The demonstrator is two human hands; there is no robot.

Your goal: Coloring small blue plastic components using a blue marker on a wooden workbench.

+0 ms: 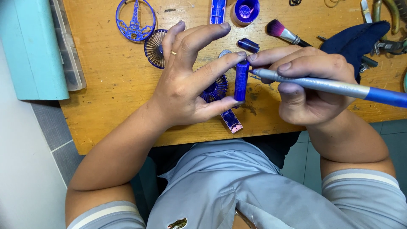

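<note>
Seen from the head camera above a wooden tabletop (110, 85), the left hand (190, 85) pinches an upright blue cylinder (241, 80) at centre between thumb and fingertip, while at three o'clock the right hand (309, 85) grips a blue-handled tool (339, 88), tip touching the cylinder.

Bright, even overhead light, soft shadows, sharp focus, slight wide-angle bowing at edges.

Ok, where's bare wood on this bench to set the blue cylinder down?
Bare wood lies left of the left hand, between the grey tray and the fan-shaped disc, down to the near edge. A smaller patch sits under the right hand. The far edge and right corner, by the brush and dark cloth, are crowded.
</note>
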